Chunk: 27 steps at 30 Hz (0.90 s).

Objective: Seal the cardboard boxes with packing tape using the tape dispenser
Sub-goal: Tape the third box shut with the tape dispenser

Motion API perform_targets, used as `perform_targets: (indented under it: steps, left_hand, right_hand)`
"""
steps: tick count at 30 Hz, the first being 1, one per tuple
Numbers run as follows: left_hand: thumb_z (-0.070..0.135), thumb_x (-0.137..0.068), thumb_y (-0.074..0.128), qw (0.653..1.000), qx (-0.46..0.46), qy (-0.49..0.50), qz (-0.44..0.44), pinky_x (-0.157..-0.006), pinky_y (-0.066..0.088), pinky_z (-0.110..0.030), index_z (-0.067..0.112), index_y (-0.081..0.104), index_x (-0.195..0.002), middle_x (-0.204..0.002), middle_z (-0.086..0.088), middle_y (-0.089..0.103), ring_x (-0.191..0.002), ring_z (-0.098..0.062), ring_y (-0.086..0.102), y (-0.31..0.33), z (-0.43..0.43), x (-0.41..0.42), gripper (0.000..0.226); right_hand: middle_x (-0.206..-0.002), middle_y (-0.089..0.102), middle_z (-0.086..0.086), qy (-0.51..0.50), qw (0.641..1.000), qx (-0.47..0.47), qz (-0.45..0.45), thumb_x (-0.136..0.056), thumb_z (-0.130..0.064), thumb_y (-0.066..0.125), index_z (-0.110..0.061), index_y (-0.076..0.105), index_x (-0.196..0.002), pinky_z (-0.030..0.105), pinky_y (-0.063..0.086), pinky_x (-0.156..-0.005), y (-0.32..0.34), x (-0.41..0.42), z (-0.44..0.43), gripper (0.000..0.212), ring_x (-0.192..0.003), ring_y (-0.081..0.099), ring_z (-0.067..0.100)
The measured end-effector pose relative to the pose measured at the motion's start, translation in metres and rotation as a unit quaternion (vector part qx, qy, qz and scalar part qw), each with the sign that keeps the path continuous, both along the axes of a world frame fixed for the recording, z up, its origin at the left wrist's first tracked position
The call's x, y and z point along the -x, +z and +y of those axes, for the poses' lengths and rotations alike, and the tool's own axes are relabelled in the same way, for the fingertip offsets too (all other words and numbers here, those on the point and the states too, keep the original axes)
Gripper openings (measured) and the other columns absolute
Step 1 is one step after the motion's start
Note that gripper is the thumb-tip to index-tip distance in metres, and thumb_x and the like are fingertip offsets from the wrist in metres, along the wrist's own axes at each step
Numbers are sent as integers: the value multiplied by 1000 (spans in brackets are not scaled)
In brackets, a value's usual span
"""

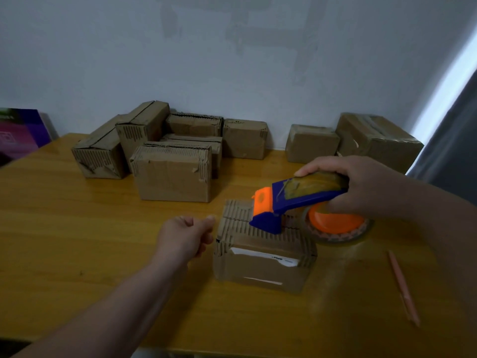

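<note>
Gripping the tape dispenser [296,197] against the near box [263,267], the right hand [361,184] seemed barely started, the left hand [185,233] curled empty, the stacked boxes [173,171] apparently waiting.

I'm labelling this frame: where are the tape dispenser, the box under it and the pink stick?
tape dispenser [309,199]: head view, blue body.
box [260,267]: head view, front face.
pink stick [403,286]: head view, mid shaft.
</note>
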<state>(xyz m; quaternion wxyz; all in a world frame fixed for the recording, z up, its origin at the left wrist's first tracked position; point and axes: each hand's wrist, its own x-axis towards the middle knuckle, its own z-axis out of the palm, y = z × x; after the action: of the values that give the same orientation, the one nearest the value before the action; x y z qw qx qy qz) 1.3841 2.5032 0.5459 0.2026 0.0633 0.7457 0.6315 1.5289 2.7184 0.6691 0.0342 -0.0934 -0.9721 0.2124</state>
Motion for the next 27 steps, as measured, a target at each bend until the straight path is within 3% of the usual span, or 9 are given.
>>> perform_targets:
  steps: [4, 8, 11, 14, 17, 20, 23, 25, 27]
  left_hand:
    - [26, -92, 58, 998, 41, -17, 44, -42, 37, -18, 8, 58, -71, -58, -1, 58, -45, -7, 51, -6, 8, -8, 27]
    - [25, -96, 49, 990, 98, -54, 86, -37, 34, -12, -1, 63, -87, -63, -2, 57, -51, -9, 51, -4, 12, -8, 31]
    - [29, -97, 47, 965, 197, -108, 133, -50, 45, -22, 2, 65, -91, -69, -3, 62, -57, -12, 55, 3, 10, 1, 33]
    - [33, -95, 51, 922, 297, -134, 208, -75, 55, -35, 14, 64, -94, -87, -1, 66, -79, -15, 62, 8, 7, 7, 22]
    - [27, -97, 49, 946, 183, -94, 250, -89, 51, -36, 23, 62, -113, -109, 3, 64, -100, -12, 58, 15, 2, -4, 21]
    - [28, -96, 47, 983, -10, -128, 129, -83, 44, -21, 32, 42, -138, -120, 16, 50, -102, 3, 49, 20, 2, -26, 42]
    - [39, -86, 64, 971, -15, -232, 62, -73, 42, -12, 36, 20, -148, -112, 28, 47, -95, 7, 52, 10, 2, -32, 76]
    - [53, -68, 70, 955, 3, -288, 66, -86, 50, -21, 34, 23, -148, -121, 20, 57, -103, 1, 59, 9, -1, -23, 95]
    - [68, -54, 71, 934, 75, -318, 148, -106, 40, -34, 34, 15, -150, -148, 14, 36, -129, -3, 41, 14, -1, -10, 117]
  right_hand:
    - [-92, 63, -5, -7, 1000, 12, 18, -74, -11, 70, -53, 52, -102, 29, 50, -60, -4, -2, 1, 54, -67, 59, 13]
    - [-92, 64, -2, -12, 999, 26, 41, -74, -10, 71, -52, 55, -104, 37, 53, -62, -8, -3, 1, 54, -68, 60, 18]
    - [-91, 65, -1, -13, 998, 39, 49, -74, -9, 71, -51, 56, -105, 38, 53, -61, -9, -3, 2, 54, -66, 60, 19]
    - [-89, 64, -1, -16, 997, 43, 54, -74, -8, 72, -51, 55, -104, 29, 50, -56, -12, -4, 4, 55, -64, 60, 15]
    - [-86, 63, -3, -23, 996, 61, 62, -74, -7, 72, -52, 54, -102, 22, 48, -53, -14, -7, 4, 56, -59, 58, 9]
    - [-89, 63, -3, -30, 994, 81, 69, -74, -12, 73, -53, 55, -103, 24, 51, -56, -17, -8, 5, 54, -65, 61, 12]
    - [-86, 65, -6, -36, 991, 100, 81, -64, -25, 71, -59, 57, -100, 28, 52, -58, -20, -9, 7, 51, -66, 62, 14]
    - [-86, 65, -8, -34, 990, 105, 90, -68, -20, 74, -60, 57, -98, 28, 52, -58, -21, -9, 7, 53, -66, 62, 15]
    - [-87, 65, -6, -33, 989, 106, 94, -70, -16, 75, -58, 58, -99, 30, 54, -60, -21, -9, 7, 54, -68, 63, 16]
